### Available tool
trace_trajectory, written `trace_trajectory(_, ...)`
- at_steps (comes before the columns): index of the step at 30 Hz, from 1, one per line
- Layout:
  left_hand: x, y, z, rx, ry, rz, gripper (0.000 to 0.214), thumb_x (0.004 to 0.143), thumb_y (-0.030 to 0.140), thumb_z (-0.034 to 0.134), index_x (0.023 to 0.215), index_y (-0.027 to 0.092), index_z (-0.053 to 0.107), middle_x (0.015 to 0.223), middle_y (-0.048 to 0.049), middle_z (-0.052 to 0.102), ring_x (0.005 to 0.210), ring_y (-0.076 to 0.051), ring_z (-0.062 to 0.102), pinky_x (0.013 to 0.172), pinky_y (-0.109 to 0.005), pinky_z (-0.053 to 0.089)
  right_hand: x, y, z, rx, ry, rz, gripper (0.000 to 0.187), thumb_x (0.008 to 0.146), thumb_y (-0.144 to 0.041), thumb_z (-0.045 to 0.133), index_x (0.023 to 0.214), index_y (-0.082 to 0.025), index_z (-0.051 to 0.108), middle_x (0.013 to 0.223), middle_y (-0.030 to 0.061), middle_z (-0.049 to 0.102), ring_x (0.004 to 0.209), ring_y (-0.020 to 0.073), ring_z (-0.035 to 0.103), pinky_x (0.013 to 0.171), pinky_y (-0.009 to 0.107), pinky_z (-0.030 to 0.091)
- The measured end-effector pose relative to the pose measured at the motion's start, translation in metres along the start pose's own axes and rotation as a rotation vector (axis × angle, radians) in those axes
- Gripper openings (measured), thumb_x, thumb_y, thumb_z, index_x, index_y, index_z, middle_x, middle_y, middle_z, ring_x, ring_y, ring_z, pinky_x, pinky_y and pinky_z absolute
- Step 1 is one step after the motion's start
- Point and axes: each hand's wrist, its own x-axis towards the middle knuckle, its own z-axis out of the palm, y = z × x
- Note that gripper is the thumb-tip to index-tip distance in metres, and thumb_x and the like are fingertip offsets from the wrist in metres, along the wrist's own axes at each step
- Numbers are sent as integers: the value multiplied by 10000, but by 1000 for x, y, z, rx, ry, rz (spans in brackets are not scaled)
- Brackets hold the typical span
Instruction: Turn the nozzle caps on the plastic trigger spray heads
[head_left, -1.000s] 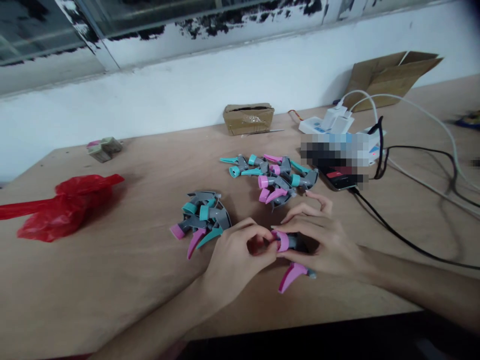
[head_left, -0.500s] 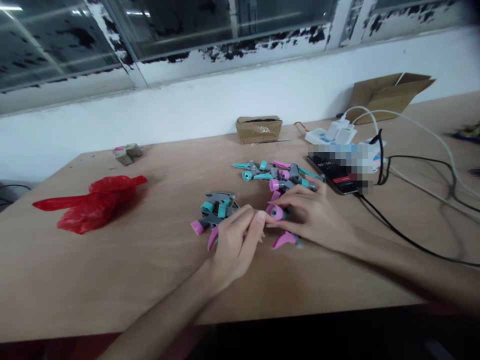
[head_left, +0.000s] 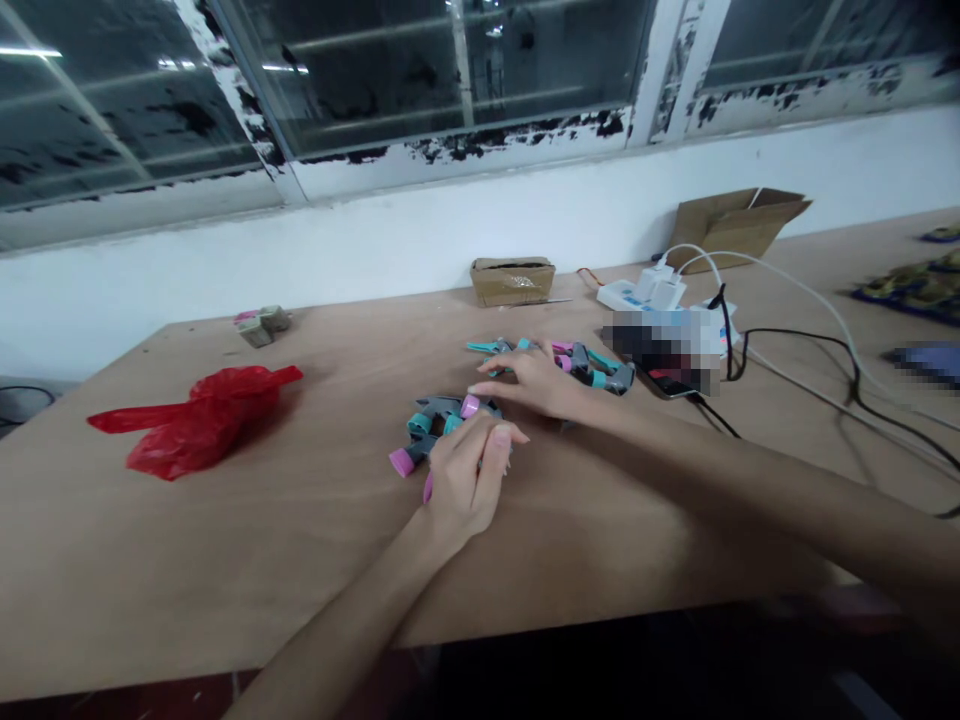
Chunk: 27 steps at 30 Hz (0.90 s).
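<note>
Several spray heads (head_left: 420, 426) sit half-hidden — left hand (head_left: 461, 480) curled, contents unclear; right hand (head_left: 544, 383) loosely spread.

- Left hand (head_left: 466, 480), fingers curled, partly covering a pile of spray heads (head_left: 418, 425).
- Right hand (head_left: 531, 378), fingers spread, tips beside a pink collar (head_left: 470, 406) there.
- Second pile (head_left: 619, 377) behind, near a phone (head_left: 679, 386).
- Red bag (head_left: 206, 425) leftward on the bench (head_left: 300, 540).

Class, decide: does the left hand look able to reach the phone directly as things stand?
Probably not directly: the right hand and forearm appear to lie across the way from the left hand to the phone.
</note>
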Motion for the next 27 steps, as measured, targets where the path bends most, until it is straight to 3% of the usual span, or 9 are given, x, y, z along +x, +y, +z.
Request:
trace_trajectory(3,0,0,0,7,-14,37,276,909,152,352,827,160,615,581,10,488,574,-112,487,572,-255,393,14,19,-5,-100,-2,1,344,841,-458,480,1070,-231,599,1152,62,614,1083,255,528,956,489,249)
trace_trajectory(8,-1,3,2,11,-17,77,271,903,145,354,790,147,600,600,1,532,580,-111,514,595,-257,418,36,37,0,-191,-64,-31,471,709,-432,652,1122,-215,593,1271,106,517,1167,324,441,969,532,243)
trace_trajectory(15,-2,11,4,39,-109,66,302,905,175,345,768,149,613,546,3,549,578,-122,542,569,-248,432,54,31,9,-277,-109,-82,240,678,-404,699,833,-221,699,1277,86,513,1171,359,420,978,606,158)
trace_trajectory(18,-2,11,4,39,-85,73,298,902,165,350,759,147,611,545,4,553,568,-119,542,572,-249,434,55,21,-1,-282,-28,-113,299,769,-483,584,926,-244,671,1252,55,538,1182,311,414,1000,589,121)
trace_trajectory(22,-3,11,3,43,-61,94,277,894,147,360,765,145,606,561,2,566,564,-115,544,579,-251,438,36,6,-30,-246,304,-118,434,823,-558,439,1056,-239,619,1073,28,643,1087,246,494,1027,539,97)
trace_trajectory(25,-4,13,3,28,-68,79,275,893,161,362,769,149,607,562,1,570,547,-114,544,554,-245,436,0,5,-58,-217,380,-153,429,817,-569,439,1050,-259,622,977,15,673,1010,220,550,1030,534,91)
trace_trajectory(27,-6,16,6,5,-83,54,283,896,168,355,771,151,608,558,-1,565,537,-116,537,536,-243,432,-33,10,-76,-218,272,-172,369,791,-569,486,999,-305,639,930,-9,681,956,213,580,1026,522,135)
